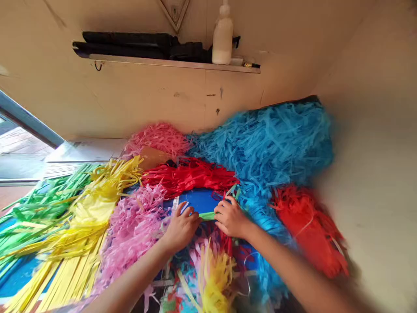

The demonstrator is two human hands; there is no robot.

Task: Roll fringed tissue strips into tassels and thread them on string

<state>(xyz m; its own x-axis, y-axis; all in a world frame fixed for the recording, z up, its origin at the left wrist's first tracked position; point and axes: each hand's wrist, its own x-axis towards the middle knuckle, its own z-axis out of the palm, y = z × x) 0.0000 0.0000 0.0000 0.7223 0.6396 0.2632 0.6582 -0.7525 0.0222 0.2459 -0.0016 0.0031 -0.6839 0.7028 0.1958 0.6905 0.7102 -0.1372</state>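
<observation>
- You get soft, even daylight from the window (22, 148) at far left; colours read bright and saturated.
- Shadows are faint, darkest along the near right edge beside the red shreds (309, 230).
- The wide lens bends the shelf (169, 63) and walls towards the corners.
- Your right forearm and the near right blur with motion; the centre is fairly sharp.
- No strong glare anywhere.

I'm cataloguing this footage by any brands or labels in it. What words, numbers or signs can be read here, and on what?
None can be read.
The bottle on the shelf shows a plain white side, with no label in view.
The green strip, pinched between the left hand and the right hand, bears no print.
The coloured fringe piles and the walls carry no writing either.
</observation>
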